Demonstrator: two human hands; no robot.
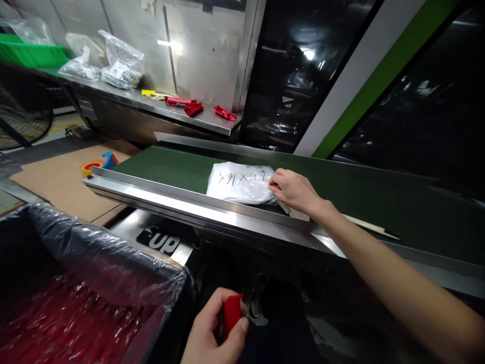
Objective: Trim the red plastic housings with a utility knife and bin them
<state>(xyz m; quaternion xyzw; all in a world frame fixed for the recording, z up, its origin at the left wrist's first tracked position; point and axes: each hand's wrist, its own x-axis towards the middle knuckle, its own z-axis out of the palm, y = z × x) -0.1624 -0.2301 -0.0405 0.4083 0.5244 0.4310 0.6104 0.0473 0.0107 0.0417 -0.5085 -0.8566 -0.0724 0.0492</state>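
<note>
My left hand [212, 331] is low in the middle, its fingers curled round a small red plastic part [231, 313]. My right hand [293, 191] reaches out over the green conveyor belt [170, 169], fingers pinched on the edge of a clear plastic bag [240, 183] with handwriting on it. The bag lies flat on the belt just behind the steel rail [159, 194]. A thin wooden stick [369, 226] lies on the belt beyond my right forearm.
A black bin lined with clear plastic [102, 253] holds several red parts [71, 323] at lower left. A steel shelf [159, 108] behind carries red parts [193, 107], bagged hardware [121, 68] and a green crate [26, 53]. Cardboard [60, 182] covers the floor at left.
</note>
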